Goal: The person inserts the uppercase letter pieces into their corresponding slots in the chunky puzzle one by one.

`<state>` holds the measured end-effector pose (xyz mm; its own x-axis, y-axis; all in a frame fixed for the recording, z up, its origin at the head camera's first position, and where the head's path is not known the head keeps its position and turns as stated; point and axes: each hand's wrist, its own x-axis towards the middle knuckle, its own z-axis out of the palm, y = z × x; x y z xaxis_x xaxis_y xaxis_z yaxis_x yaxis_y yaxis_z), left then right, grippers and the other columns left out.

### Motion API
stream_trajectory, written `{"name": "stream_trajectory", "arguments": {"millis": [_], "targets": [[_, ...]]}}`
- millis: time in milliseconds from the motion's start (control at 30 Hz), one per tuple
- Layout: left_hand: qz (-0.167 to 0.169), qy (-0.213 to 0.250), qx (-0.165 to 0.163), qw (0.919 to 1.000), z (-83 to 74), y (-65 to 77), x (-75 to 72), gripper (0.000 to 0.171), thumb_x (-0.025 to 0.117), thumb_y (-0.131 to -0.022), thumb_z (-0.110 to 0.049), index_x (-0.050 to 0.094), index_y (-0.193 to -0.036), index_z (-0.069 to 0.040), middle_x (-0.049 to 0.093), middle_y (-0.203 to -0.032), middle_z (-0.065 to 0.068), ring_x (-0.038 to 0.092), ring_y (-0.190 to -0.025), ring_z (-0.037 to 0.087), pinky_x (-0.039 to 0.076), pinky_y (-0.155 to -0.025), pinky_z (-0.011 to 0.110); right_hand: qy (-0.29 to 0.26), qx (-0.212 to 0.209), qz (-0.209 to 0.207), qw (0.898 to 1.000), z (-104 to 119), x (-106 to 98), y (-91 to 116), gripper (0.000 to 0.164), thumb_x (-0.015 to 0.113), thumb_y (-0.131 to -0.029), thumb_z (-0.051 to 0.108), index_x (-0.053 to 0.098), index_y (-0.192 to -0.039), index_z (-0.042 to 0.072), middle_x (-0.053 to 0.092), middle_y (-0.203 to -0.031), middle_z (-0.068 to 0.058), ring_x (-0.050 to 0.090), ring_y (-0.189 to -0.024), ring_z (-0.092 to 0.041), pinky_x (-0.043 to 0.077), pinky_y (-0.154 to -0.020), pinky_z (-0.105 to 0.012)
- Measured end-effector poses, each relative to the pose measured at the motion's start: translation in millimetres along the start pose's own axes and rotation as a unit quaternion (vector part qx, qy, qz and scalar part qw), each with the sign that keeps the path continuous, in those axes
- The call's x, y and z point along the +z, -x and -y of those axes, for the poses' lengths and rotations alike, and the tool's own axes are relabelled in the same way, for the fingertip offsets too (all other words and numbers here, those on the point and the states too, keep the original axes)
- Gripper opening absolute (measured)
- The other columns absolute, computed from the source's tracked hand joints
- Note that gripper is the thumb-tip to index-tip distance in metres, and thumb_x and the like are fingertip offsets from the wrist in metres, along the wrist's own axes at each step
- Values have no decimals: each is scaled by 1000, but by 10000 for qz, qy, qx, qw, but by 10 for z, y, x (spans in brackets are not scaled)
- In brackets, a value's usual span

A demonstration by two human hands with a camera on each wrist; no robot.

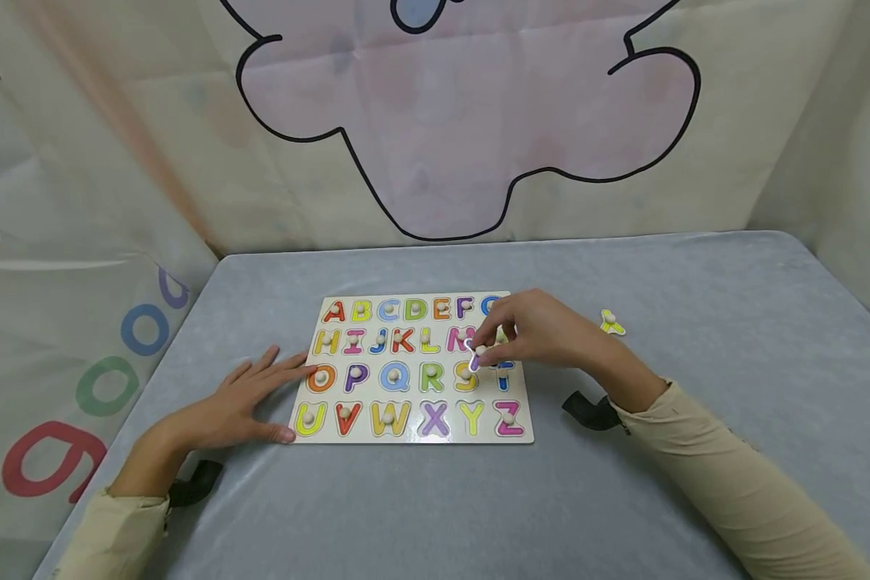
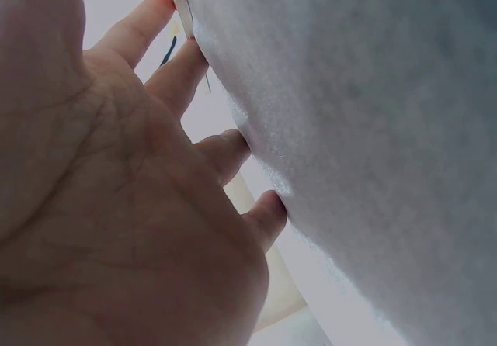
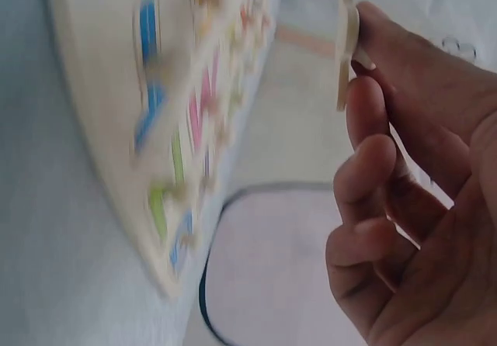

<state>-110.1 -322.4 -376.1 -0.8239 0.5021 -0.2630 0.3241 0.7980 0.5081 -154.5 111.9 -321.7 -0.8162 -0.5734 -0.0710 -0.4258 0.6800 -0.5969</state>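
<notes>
A white alphabet puzzle board (image 1: 412,437) lies flat, its colored letters in rows, most with round knobs. My left hand (image 1: 242,403) rests at the board's left side, fingers spread, index fingertip and thumb touching its edge. Seen from the left wrist, its palm (image 2: 132,183) is in front, with fingertips down on the cloth and board edge. Over the board's right part, my right hand (image 1: 544,330) pinches a purple letter puzzle piece (image 1: 473,357) between thumb and fingers. That piece (image 3: 345,47) appears edge-on in the right wrist view, raised off the board.
A yellow letter piece (image 1: 612,323) lies on the grey cloth-covered table (image 1: 667,282) right of the board. The X (image 1: 433,419) and Y (image 1: 472,417) places show no knobs. Printed curtains (image 1: 435,185) hang behind and at the left. Dark straps (image 1: 591,411) stick out near both wrists.
</notes>
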Motion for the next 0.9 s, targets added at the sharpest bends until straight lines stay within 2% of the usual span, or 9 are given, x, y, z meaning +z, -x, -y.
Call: {"name": "stream_trajectory", "arguments": {"millis": [200, 400, 700, 900], "targets": [[6, -14, -5, 10000, 11, 2, -14, 90, 77, -75, -59, 36, -152, -39, 20, -168, 4, -3, -154, 45, 1, -115, 72, 192, -172, 243, 9994, 272, 300, -41, 14, 84, -80, 31, 79, -93, 28, 63, -78, 15, 54, -69, -6, 43, -62, -24], [20, -6, 6, 10000, 14, 1, -11, 90, 77, -75, -59, 36, -152, -39, 21, -168, 3, -3, -154, 45, 1, -115, 72, 143, -204, 461, 9986, 387, 542, -66, 15, 84, -80, 34, 79, -93, 29, 61, -69, 19, 53, -66, -4, 42, -62, -23], [87, 33, -52, 9999, 4, -12, -11, 90, 76, -75, -60, 35, -152, -39, 19, -168, 5, -5, -154, 45, -1, -115, 72, 150, 89, 801, 9966, 412, 677, -70, 13, 84, -79, 34, 79, -90, 29, 61, -62, 17, 56, -63, -3, 41, -58, -22], [88, 22, -51, 9999, -7, -8, -13, 91, 76, -75, -60, 35, -153, -38, 19, -168, 5, -5, -154, 45, -1, -115, 72, 401, 208, 757, 9961, 454, 706, -69, 9, 82, -81, 28, 80, -91, 29, 60, -62, 19, 55, -63, -2, 42, -60, -24]]}}
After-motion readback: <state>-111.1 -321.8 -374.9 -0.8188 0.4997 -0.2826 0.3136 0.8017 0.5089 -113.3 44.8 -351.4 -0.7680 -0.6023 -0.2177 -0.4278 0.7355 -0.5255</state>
